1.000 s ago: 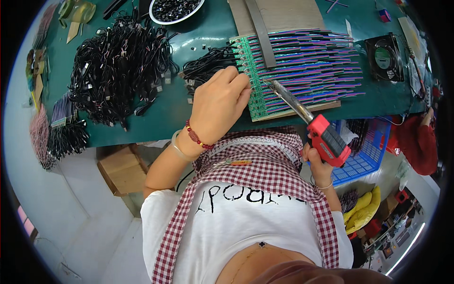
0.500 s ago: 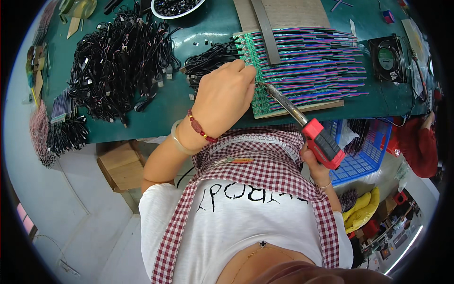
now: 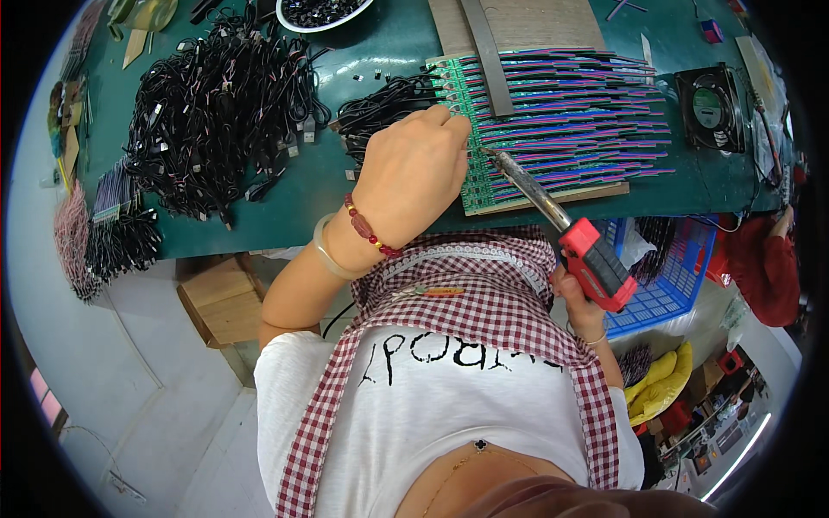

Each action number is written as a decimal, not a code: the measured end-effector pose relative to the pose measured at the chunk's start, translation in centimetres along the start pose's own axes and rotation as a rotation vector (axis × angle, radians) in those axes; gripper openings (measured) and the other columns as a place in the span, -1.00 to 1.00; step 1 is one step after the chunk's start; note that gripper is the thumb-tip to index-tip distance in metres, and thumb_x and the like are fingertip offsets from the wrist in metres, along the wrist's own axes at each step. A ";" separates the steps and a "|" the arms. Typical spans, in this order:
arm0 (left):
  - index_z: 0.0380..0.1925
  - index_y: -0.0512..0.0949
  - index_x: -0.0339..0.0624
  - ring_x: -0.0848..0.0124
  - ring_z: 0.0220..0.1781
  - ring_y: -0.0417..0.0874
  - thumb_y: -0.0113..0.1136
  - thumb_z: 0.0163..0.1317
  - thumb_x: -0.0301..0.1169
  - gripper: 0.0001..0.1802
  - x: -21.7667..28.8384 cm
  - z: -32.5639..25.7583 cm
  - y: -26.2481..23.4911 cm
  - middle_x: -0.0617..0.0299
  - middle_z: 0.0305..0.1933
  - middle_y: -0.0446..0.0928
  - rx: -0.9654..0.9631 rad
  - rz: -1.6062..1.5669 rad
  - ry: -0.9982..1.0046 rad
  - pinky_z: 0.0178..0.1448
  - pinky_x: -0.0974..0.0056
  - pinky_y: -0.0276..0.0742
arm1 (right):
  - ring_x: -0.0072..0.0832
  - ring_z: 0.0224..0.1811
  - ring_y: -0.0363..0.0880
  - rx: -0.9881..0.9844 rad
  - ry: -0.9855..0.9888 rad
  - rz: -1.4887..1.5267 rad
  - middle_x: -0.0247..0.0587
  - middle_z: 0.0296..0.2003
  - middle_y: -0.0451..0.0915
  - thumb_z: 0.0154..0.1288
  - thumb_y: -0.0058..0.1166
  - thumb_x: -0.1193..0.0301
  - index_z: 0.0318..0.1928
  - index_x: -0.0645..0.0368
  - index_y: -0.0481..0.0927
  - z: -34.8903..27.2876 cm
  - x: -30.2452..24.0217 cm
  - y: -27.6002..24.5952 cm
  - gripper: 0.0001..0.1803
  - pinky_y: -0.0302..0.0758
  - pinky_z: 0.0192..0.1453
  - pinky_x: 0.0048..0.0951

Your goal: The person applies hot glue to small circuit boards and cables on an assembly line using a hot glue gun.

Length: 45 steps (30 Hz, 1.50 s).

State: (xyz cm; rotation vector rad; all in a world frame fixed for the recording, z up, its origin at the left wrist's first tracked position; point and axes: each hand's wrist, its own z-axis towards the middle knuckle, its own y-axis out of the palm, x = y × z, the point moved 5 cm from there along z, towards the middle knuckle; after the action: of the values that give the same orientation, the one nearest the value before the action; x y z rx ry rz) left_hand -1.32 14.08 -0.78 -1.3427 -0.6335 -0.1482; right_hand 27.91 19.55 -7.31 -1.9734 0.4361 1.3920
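Observation:
My right hand [image 3: 577,302] grips the red and black handle of a soldering iron [image 3: 596,263]. Its metal shaft slants up and left, the tip just right of a row of small green circuit boards [image 3: 477,186]. Over the left edge of these boards, my left hand [image 3: 413,177] is closed with its knuckles up. Its fingertips and whatever they pinch are hidden. Black cables [image 3: 380,112] lie beside and behind that hand. From the boards, pink, blue and black wires [image 3: 579,112] fan out to the right, with a flat metal bar [image 3: 488,60] lying across the upper ones.
A big heap of black USB cables [image 3: 229,121] covers the table's left part. Behind it stands a white bowl [image 3: 298,28] of small black parts. A black fan [image 3: 710,108] is at the right. Below the table edge are a blue crate [image 3: 661,302] and a cardboard box [image 3: 223,298].
The soldering iron has shifted slightly right, its tip a little farther from my left fingers. My left hand has barely moved.

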 end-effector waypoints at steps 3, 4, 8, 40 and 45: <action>-0.50 0.47 -0.24 0.13 -0.37 0.54 0.11 0.03 -0.49 -0.95 -0.1 0.0 0.0 0.12 -0.45 0.45 -0.007 -0.002 -0.002 -0.34 0.12 0.47 | -0.35 -0.41 0.50 0.021 0.016 0.048 -0.28 -0.42 0.55 0.13 0.23 0.29 -0.30 0.14 0.57 0.3 -0.7 0.3 -0.78 0.41 -0.31 -0.37; -0.49 0.47 -0.24 0.13 -0.37 0.54 0.11 0.03 -0.49 -0.94 -0.1 0.0 0.0 0.12 -0.45 0.45 -0.009 -0.006 -0.002 -0.34 0.12 0.47 | -0.36 -0.42 0.49 0.019 0.035 0.098 -0.27 -0.43 0.55 0.12 0.23 0.30 -0.32 0.14 0.58 0.4 -0.9 0.4 -0.80 0.41 -0.32 -0.37; -0.47 0.47 -0.23 0.13 -0.36 0.54 0.10 0.04 -0.49 -0.94 -0.1 0.0 0.1 0.13 -0.45 0.45 -0.017 0.004 -0.001 -0.34 0.12 0.47 | -0.36 -0.43 0.49 0.023 0.045 0.137 -0.26 -0.44 0.54 0.12 0.23 0.30 -0.33 0.15 0.58 0.4 -1.2 0.4 -0.80 0.40 -0.35 -0.39; -0.34 0.48 -0.18 0.17 -0.15 0.51 0.24 -0.05 -0.53 -0.78 -1.4 -3.0 -5.0 0.14 -0.26 0.46 0.266 0.051 -0.098 -0.12 0.18 0.46 | -0.59 -0.66 0.25 0.089 -0.100 0.530 -0.35 -0.65 0.28 0.29 0.06 0.18 0.05 0.32 0.28 3.4 -4.3 1.1 -0.48 0.20 -0.59 -0.57; -0.28 0.48 -0.21 0.17 -0.18 0.50 0.24 0.04 -0.48 -0.78 -10.6 -7.7 -8.0 0.13 -0.24 0.46 0.380 0.425 -0.440 -0.14 0.18 0.44 | -0.60 -0.69 0.24 0.107 -0.161 0.592 -0.34 -0.67 0.27 0.33 -0.03 0.19 0.02 0.32 0.26 5.5 -6.0 0.8 -0.53 0.21 -0.61 -0.60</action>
State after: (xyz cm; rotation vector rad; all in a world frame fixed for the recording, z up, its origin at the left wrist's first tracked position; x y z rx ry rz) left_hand -11.05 2.26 0.00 -1.1122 -0.6841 0.5996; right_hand 21.33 22.15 -3.17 -1.6938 1.0547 1.8201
